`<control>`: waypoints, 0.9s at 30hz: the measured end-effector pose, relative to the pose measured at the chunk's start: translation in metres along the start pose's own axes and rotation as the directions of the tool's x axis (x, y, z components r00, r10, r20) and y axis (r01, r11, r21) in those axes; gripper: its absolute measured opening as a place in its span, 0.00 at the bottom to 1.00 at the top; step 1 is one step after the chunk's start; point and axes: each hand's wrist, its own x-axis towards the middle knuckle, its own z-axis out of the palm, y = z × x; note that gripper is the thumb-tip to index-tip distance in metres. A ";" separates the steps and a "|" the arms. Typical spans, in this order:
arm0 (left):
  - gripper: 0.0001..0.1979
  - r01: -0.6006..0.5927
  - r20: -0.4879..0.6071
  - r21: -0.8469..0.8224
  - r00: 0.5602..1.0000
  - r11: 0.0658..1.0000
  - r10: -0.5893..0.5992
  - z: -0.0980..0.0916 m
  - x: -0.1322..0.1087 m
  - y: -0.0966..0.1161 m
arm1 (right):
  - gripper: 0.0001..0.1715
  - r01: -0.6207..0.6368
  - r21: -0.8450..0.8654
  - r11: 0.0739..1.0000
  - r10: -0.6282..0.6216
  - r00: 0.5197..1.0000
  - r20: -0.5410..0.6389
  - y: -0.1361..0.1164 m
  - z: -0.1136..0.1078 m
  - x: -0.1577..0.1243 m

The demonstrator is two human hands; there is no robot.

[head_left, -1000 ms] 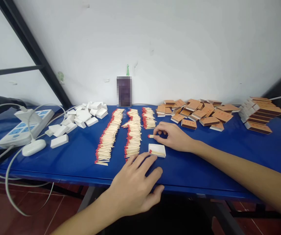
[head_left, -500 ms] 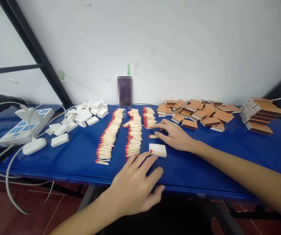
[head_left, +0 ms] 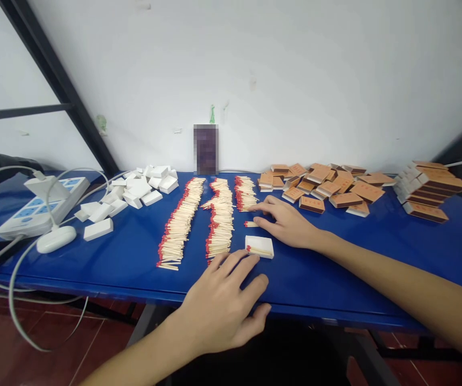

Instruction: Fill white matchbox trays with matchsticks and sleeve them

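My left hand rests open at the table's front edge, fingers spread, fingertips close to a white matchbox tray. In that tray lie a few red-headed matches. Beyond it, my right hand has its thumb at the ends of a small group of matches lying on the table. Its index fingertip touches the near end of the short right-hand row of matches; thumb and index are apart. Two longer match rows lie further left, a middle row and a left row.
White empty trays are heaped at the back left, beside a power strip with cables. Orange matchboxes are piled at the back right, with a stack of matchboxes further right. A pixelated dark rectangle stands by the wall.
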 end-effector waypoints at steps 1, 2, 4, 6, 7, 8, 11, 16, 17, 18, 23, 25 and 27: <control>0.14 -0.002 0.000 -0.002 1.000 1.000 0.002 0.000 0.000 0.000 | 0.20 -0.004 -0.005 1.000 0.004 1.000 0.007 0.000 0.000 0.000; 0.14 -0.004 0.000 -0.003 1.000 1.000 0.004 0.000 0.000 0.000 | 0.20 -0.008 -0.011 1.000 0.008 1.000 0.015 0.000 0.000 0.000; 0.14 -0.006 -0.002 -0.002 1.000 1.000 0.005 0.001 0.000 -0.001 | 0.21 -0.013 -0.018 1.000 0.014 1.000 0.027 -0.001 0.000 0.000; 0.14 -0.005 -0.004 0.000 1.000 1.000 0.005 0.001 0.000 -0.001 | 0.21 -0.014 -0.019 1.000 0.014 1.000 0.027 -0.001 0.000 0.000; 0.14 -0.003 -0.006 0.001 1.000 1.000 0.003 0.001 0.000 -0.001 | 0.21 -0.013 -0.019 1.000 0.014 1.000 0.027 -0.002 -0.001 0.000; 0.14 -0.002 -0.007 0.002 1.000 1.000 0.002 0.000 0.000 -0.001 | 0.20 -0.014 -0.019 1.000 0.015 0.999 0.029 -0.002 -0.001 0.000; 0.14 -0.002 -0.005 0.003 1.000 1.000 0.002 0.000 0.000 0.000 | 0.21 -0.028 -0.016 0.999 0.028 0.999 0.046 -0.002 -0.002 0.001; 0.14 -0.002 -0.007 0.009 1.000 1.000 0.002 0.000 0.000 -0.001 | 0.22 -0.031 -0.002 1.000 0.031 0.999 0.044 -0.001 -0.001 0.001; 0.14 -0.002 -0.007 0.010 1.000 1.000 0.002 0.000 0.000 -0.001 | 0.22 -0.031 -0.002 1.000 0.031 0.999 0.043 -0.001 -0.001 0.001; 0.14 -0.002 -0.007 0.010 1.000 1.000 0.002 0.001 0.000 -0.001 | 0.22 -0.031 -0.001 1.000 0.031 0.999 0.045 -0.001 -0.001 0.001; 0.14 -0.006 0.000 0.007 1.000 1.000 0.006 0.001 -0.001 -0.001 | 0.21 -0.034 0.008 0.999 0.034 0.998 0.055 -0.002 -0.003 0.001; 0.14 -0.005 0.002 0.006 1.000 1.000 0.005 0.001 -0.001 -0.001 | 0.21 -0.024 0.016 1.000 0.023 0.998 0.055 -0.002 -0.003 0.001; 0.14 -0.002 -0.001 0.006 1.000 1.000 0.002 0.001 -0.001 -0.001 | 0.19 -0.007 0.027 1.000 0.006 0.999 0.035 -0.002 -0.003 0.001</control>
